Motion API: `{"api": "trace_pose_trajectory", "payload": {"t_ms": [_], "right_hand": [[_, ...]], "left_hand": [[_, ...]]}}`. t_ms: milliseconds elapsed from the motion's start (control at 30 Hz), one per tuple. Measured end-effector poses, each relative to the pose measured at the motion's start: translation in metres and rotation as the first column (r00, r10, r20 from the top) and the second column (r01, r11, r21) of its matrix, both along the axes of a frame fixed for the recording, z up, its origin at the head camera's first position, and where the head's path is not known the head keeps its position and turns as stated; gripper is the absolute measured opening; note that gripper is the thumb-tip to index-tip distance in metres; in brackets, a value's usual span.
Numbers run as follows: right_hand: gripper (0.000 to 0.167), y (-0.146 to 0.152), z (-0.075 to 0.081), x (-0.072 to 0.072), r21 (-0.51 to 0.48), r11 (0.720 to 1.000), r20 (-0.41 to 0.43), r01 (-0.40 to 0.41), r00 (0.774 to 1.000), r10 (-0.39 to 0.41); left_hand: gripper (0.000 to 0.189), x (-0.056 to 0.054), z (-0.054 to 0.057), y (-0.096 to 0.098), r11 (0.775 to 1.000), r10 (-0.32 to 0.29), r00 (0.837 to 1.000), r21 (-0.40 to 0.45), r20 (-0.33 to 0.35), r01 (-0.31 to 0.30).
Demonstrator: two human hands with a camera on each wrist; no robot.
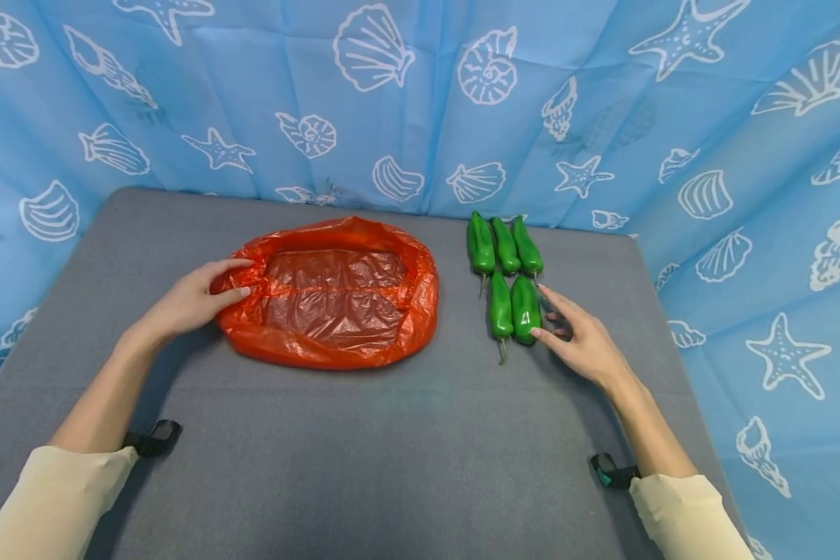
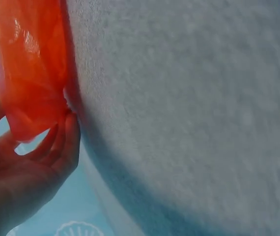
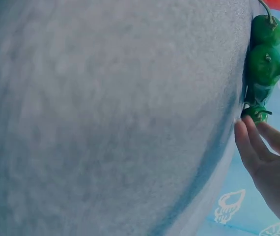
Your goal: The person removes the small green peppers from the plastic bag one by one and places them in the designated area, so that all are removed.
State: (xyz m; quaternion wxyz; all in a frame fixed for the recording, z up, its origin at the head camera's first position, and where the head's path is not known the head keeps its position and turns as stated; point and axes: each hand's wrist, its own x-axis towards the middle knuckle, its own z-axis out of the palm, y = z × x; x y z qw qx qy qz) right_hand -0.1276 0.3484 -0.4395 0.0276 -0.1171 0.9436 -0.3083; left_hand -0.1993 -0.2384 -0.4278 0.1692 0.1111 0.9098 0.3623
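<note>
A red plastic bag [image 1: 336, 354] lies spread open on the grey table, its rim rolled outward. My left hand [image 1: 192, 299] holds the bag's left end, with thumb and fingers bent about the rim; the left wrist view shows the hand [image 2: 37, 167] against the bag's end [image 2: 32, 64]. Several green peppers [image 1: 500, 307] lie to the right of the bag in two rows. My right hand [image 1: 581, 338] is spread beside the nearest right pepper [image 1: 526, 311], thumb tip at its lower end. Whether it touches the pepper I cannot tell. In the right wrist view, green peppers [image 3: 265, 64] appear above the fingertips.
A grey cloth covers the table [image 1: 392, 451]. Behind it and along the right side hangs a blue curtain [image 1: 420, 101] with white shell and starfish prints. Black straps [image 1: 155, 438] sit near both sleeves.
</note>
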Motion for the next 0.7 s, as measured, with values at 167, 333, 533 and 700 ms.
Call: {"api": "trace_pose_trajectory", "payload": {"t_ms": [167, 333, 533, 700], "right_hand": [[0.073, -0.003, 0.004, -0.001, 0.035, 0.999, -0.066, 0.026, 0.998, -0.023], [0.076, -0.007, 0.009, -0.003, 0.073, 0.996, -0.106, 0.046, 0.994, -0.038], [0.083, -0.017, 0.013, -0.004, 0.141, 0.99, -0.076, -0.002, 0.997, 0.013], [0.084, -0.027, 0.015, -0.004, 0.186, 0.982, -0.066, -0.026, 0.997, 0.039]], "left_hand": [[0.064, 0.008, 0.001, -0.004, 0.999, 0.004, 0.999, -0.034, -0.043, -0.006], [0.068, 0.018, 0.004, -0.006, 0.999, 0.019, 0.996, -0.027, -0.081, -0.021], [0.069, 0.025, 0.004, -0.008, 0.998, -0.037, 0.986, -0.064, -0.163, 0.027], [0.076, 0.034, 0.005, -0.005, 0.991, -0.058, 0.975, -0.129, -0.213, 0.03]]}}
